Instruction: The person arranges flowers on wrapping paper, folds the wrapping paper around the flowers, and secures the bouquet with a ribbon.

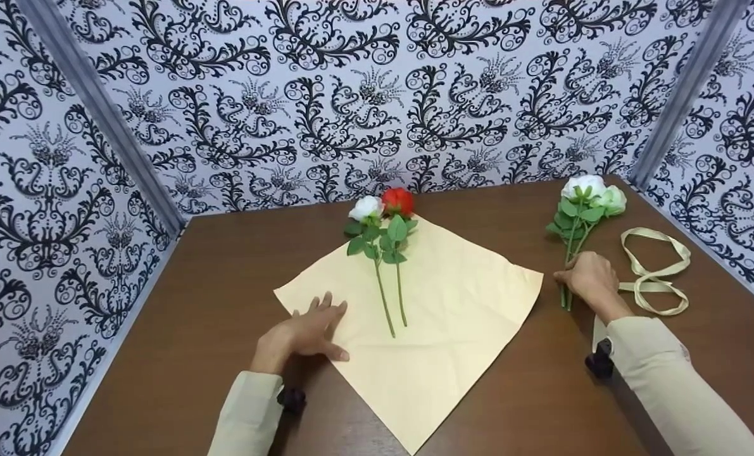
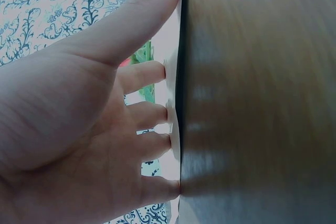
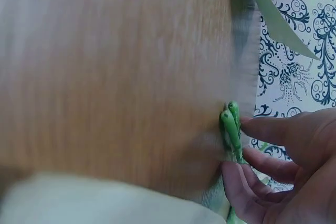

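Observation:
A square of cream wrapping paper (image 1: 452, 304) lies cornerwise on the table. On its upper part rest a white artificial rose (image 1: 366, 209) and a red rose (image 1: 397, 202), stems side by side and pointing down. My left hand (image 1: 310, 329) rests spread on the paper's left edge, its fingertips (image 2: 157, 114) pressing there. To the right of the paper, my right hand (image 1: 589, 278) pinches the green stems (image 3: 232, 127) of two more flowers, a white rose (image 1: 583, 189) and a pale green-white one (image 1: 611, 200). The cut stem ends stick out below the fingers.
A loosely looped cream ribbon (image 1: 661, 269) lies on the brown table (image 1: 180, 329), right of my right hand. One end of it passes under the right forearm. Patterned black-and-white panels (image 1: 364, 107) wall the table at the back and both sides.

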`<state>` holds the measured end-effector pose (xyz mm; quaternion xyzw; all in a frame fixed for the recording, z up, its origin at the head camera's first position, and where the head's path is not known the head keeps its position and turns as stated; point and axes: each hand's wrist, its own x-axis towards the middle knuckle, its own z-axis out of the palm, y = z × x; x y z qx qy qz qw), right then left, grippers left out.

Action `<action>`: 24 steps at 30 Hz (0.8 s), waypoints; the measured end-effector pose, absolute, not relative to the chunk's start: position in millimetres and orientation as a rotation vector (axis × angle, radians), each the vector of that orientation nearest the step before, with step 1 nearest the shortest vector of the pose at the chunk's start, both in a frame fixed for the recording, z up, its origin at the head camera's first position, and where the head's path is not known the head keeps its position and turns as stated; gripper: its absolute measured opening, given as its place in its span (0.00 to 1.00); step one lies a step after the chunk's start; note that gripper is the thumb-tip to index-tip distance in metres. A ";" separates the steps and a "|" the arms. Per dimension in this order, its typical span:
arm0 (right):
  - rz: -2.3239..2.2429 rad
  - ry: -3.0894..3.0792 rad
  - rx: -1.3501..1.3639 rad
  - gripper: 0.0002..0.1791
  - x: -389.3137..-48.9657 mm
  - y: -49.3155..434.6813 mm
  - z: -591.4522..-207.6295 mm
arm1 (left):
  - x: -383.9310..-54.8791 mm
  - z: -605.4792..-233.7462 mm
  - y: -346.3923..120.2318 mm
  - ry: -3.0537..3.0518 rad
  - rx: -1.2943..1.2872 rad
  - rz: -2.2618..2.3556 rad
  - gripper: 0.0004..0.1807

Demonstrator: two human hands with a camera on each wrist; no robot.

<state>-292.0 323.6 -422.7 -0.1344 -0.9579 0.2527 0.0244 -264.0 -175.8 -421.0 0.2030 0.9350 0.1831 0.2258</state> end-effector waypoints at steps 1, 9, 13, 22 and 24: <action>0.783 -2.970 -0.443 0.17 -292.4 324.2 -422.4 | -263.9 -420.7 -175.7 2.580 0.560 0.504 0.55; 0.826 -2.995 -0.600 0.18 -293.9 326.9 -417.4 | -264.2 -420.5 -175.8 2.585 0.571 0.496 0.54; 0.772 -2.998 -0.639 0.20 -293.9 328.1 -416.5 | -264.6 -421.4 -176.7 2.585 0.583 0.495 0.54; 0.880 -2.945 -0.693 0.28 -293.7 336.0 -404.3 | -265.5 -423.2 -176.1 2.584 0.596 0.491 0.55; 0.924 -2.908 -0.706 0.24 -295.6 336.3 -402.9 | -264.4 -422.2 -176.2 2.583 0.580 0.496 0.54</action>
